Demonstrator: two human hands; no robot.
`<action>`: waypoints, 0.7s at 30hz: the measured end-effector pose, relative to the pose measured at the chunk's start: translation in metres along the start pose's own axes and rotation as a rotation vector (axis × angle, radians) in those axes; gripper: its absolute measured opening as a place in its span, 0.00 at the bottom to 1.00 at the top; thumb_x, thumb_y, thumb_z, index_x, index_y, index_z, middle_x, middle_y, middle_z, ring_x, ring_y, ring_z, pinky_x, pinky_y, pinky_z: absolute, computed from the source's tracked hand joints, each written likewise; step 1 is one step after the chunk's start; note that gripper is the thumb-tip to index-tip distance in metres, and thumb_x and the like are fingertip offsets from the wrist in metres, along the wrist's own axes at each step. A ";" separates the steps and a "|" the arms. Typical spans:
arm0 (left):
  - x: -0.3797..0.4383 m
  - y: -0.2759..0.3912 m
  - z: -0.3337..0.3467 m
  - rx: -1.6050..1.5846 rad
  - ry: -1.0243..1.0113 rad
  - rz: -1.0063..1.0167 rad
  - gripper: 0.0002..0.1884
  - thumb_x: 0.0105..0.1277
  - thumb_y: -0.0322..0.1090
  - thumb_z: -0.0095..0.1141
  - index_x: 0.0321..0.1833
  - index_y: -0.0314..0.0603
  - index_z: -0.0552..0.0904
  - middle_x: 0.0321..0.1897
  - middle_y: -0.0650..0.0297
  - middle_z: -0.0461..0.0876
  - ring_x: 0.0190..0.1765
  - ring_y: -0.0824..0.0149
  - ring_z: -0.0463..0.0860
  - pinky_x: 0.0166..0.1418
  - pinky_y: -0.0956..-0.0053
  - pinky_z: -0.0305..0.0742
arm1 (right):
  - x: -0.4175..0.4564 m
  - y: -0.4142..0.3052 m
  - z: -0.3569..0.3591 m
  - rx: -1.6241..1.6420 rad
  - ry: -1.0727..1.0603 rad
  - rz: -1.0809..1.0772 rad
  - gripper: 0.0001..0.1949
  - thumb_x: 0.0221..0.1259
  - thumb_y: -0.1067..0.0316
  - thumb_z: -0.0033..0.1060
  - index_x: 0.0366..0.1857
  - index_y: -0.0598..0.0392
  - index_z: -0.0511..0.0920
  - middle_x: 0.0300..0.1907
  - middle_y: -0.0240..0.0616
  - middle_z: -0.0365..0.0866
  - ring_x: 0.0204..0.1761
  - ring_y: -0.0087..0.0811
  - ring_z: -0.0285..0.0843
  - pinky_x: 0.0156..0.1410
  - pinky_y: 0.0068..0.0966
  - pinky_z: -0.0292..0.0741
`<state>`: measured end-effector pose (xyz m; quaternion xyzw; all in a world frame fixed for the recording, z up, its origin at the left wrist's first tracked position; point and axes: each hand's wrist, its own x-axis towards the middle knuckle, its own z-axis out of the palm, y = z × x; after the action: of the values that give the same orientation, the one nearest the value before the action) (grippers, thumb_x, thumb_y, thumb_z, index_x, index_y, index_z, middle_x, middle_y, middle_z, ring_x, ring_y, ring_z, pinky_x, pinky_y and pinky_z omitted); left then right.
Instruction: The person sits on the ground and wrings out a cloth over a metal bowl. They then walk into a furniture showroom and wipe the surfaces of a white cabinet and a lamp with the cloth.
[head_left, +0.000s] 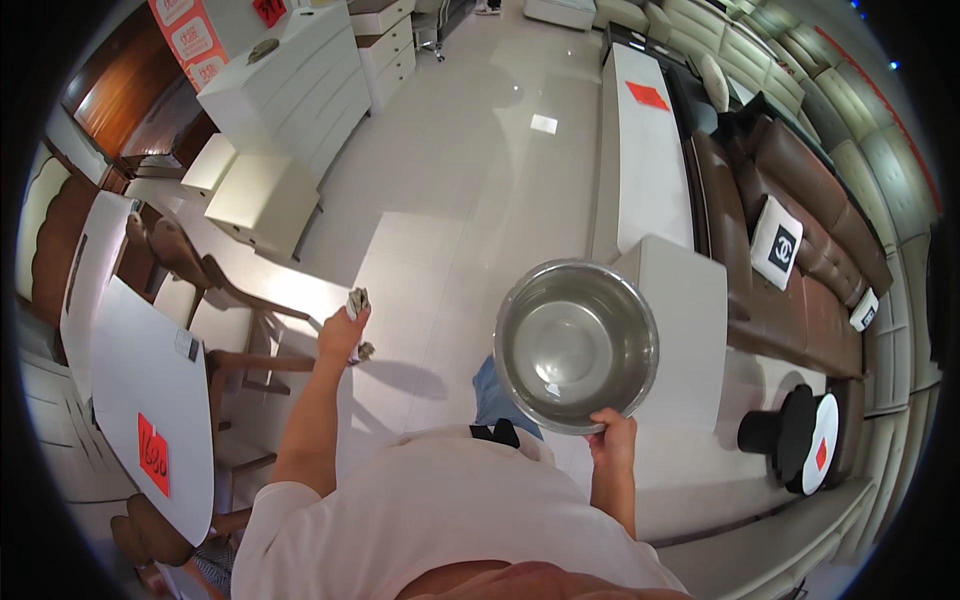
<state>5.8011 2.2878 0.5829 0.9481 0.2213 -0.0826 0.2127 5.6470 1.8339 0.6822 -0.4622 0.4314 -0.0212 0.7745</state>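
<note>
My right hand (615, 437) grips the near rim of a round stainless steel basin (576, 346), its thumb over the edge. The basin tilts its opening toward me; a small shiny patch that may be water shows at its bottom. Away to the left, my left hand (343, 332) is closed around a crumpled greyish cloth (359, 302). Parts of the cloth stick out above and below the fist. Beyond the basin, partly covered by it, stands a low white cabinet (682, 330).
On the left are a white dining table (157, 375) with a red paper tag (153, 454) and wooden chairs (225, 289). Farther ahead stands a white chest of drawers (292, 82). A long white-topped low unit (649, 165) and a brown leather sofa (806, 330) line the right.
</note>
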 end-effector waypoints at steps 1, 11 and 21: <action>0.016 0.012 0.009 -0.007 -0.011 -0.022 0.33 0.62 0.65 0.52 0.44 0.34 0.83 0.40 0.42 0.85 0.48 0.42 0.84 0.52 0.51 0.77 | 0.021 -0.010 0.012 0.000 -0.013 -0.019 0.09 0.46 0.79 0.55 0.34 0.66 0.73 0.28 0.38 0.73 0.27 0.32 0.74 0.32 0.31 0.78; 0.037 -0.062 0.091 0.036 -0.316 -0.348 0.30 0.60 0.60 0.53 0.34 0.32 0.86 0.35 0.42 0.85 0.43 0.44 0.85 0.46 0.53 0.78 | 0.194 -0.161 0.168 -0.043 -0.063 0.003 0.04 0.45 0.79 0.56 0.26 0.61 0.74 0.23 0.34 0.72 0.24 0.29 0.71 0.30 0.30 0.71; 0.230 0.000 0.098 0.135 -0.472 -0.250 0.27 0.62 0.60 0.52 0.40 0.39 0.85 0.35 0.41 0.85 0.40 0.41 0.84 0.45 0.50 0.77 | 0.381 -0.241 0.316 0.086 0.010 0.003 0.09 0.44 0.82 0.57 0.32 0.63 0.73 0.25 0.35 0.73 0.23 0.28 0.72 0.26 0.27 0.67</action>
<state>5.9992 2.3325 0.4372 0.8800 0.2750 -0.3415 0.1827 6.1910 1.7518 0.6758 -0.4276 0.4345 -0.0408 0.7916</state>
